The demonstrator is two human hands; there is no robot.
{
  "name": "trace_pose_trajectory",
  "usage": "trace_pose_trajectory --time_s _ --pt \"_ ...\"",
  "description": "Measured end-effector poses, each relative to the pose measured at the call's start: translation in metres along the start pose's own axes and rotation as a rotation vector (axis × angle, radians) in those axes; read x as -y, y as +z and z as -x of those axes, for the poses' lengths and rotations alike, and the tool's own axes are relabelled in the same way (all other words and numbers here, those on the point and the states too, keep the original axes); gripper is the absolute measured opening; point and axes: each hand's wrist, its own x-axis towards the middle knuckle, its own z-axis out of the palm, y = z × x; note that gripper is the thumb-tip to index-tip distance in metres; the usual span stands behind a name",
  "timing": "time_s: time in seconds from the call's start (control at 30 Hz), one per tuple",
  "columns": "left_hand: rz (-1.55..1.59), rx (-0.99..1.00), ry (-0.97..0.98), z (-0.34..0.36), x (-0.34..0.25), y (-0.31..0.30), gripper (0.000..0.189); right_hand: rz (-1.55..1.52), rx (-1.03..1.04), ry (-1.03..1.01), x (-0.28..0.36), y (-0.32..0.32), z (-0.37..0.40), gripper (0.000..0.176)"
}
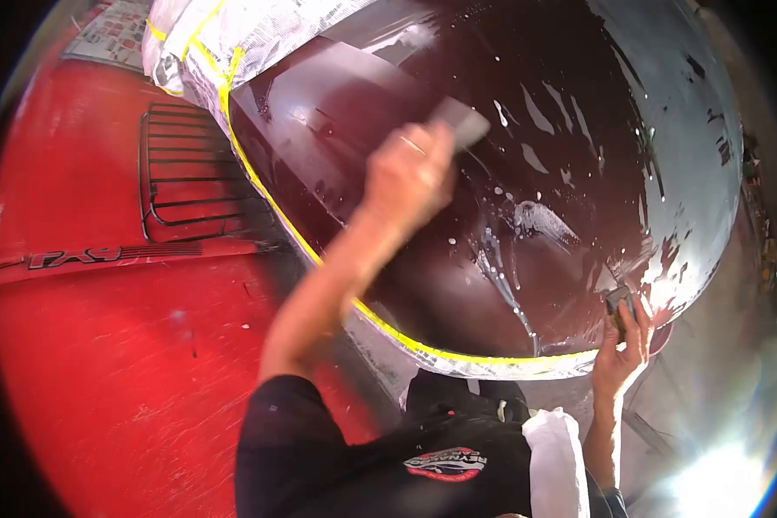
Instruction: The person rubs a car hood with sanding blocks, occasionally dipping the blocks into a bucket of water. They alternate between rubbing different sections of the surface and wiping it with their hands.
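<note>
My left hand (410, 173) is closed round a flat grey squeegee (463, 123), both smeared by motion, over the dark maroon panel (440, 293). The panel is wet, with whitish drips and streaks around its middle and right side. Near the panel's lower right edge, my right hand (628, 332) grips a small dark sanding block (618, 300) between thumb and fingers. Yellow masking tape (423, 347) runs along the panel's near and left edges, with printed masking paper (492, 368) beneath it.
To the left is a red vehicle body (129, 371) with a black slatted grille (186, 173). More taped paper (259, 34) covers the part at the upper left. A white cloth (557, 462) hangs at my front. Bright light glares at the lower right.
</note>
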Motion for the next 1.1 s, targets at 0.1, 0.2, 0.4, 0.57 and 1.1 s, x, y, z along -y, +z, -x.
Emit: trace_pose_trajectory --time_s 0.1,0.2,0.4,0.57,1.1 --pt "0.318 -0.089 0.021 0.054 -0.141 0.033 0.044 0.066 -0.047 0.021 -0.009 -0.018 0.004 0.033" --pt "0.353 0.041 -0.047 0.066 -0.232 0.038 0.046 0.176 -0.103 -0.01 -0.022 -0.038 0.017 0.032" --pt "0.336 0.025 -0.064 0.067 -0.281 0.047 0.045 0.168 -0.101 0.106 -0.076 -0.064 0.068 0.031" --pt "0.553 -0.167 -0.349 0.069 -0.252 0.001 0.032 0.111 -0.107 0.204 -0.095 -0.065 0.099 0.031" --pt "-0.661 -0.008 -0.424 0.017 0.142 -0.084 0.031 0.008 0.1 0.268 -0.152 -0.016 0.222 0.032"
